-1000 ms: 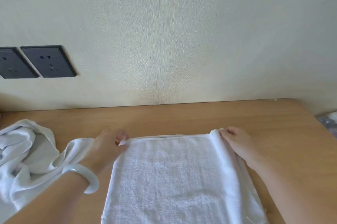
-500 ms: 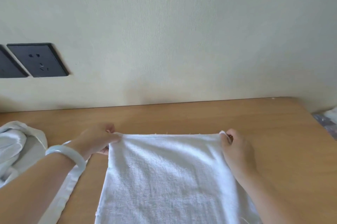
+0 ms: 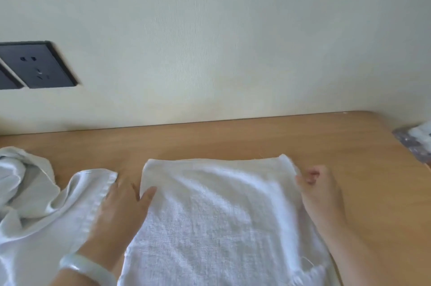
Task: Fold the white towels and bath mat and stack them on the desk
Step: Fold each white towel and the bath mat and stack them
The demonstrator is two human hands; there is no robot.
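A: From the head view, where is the white towel (image 3: 221, 215)?

B: It lies flat on the wooden worktop (image 3: 210, 139), in the middle, its far edge parallel to the cream wall (image 3: 233, 41) and well short of it. The near end runs out of the bottom of the picture. The far left corner is rounded over, and the surface shows soft ridges near the far edge.

A: And the left hand (image 3: 119, 211)?

B: It rests palm down just beside the towel's left edge. Its fingers (image 3: 122, 184) lie straight and relaxed, pointing toward the wall, and their tips touch the hem of a crumpled white cloth (image 3: 35, 204). The thumb (image 3: 149, 193) lies on top of the towel's left edge. A pale bangle (image 3: 86, 269) sits on that wrist.

A: The right hand (image 3: 319, 190)?

B: It is at the towel's far right corner, touching the edge. Its fingers (image 3: 312, 175) are curled in toward the palm. The picture is blurred there, so I cannot tell whether they pinch the towel's edge or only sit against it.

A: What about the crumpled cloth?

B: It is heaped at the left of the worktop and runs off the left and bottom edges, with a stitched hem band along the side nearest the left hand. It lies apart from the flat towel.

A: Anything else?

B: Dark wall sockets (image 3: 37, 66) are at the left. A clear plastic-wrapped bundle (image 3: 417, 141) shows beyond the worktop's right end.
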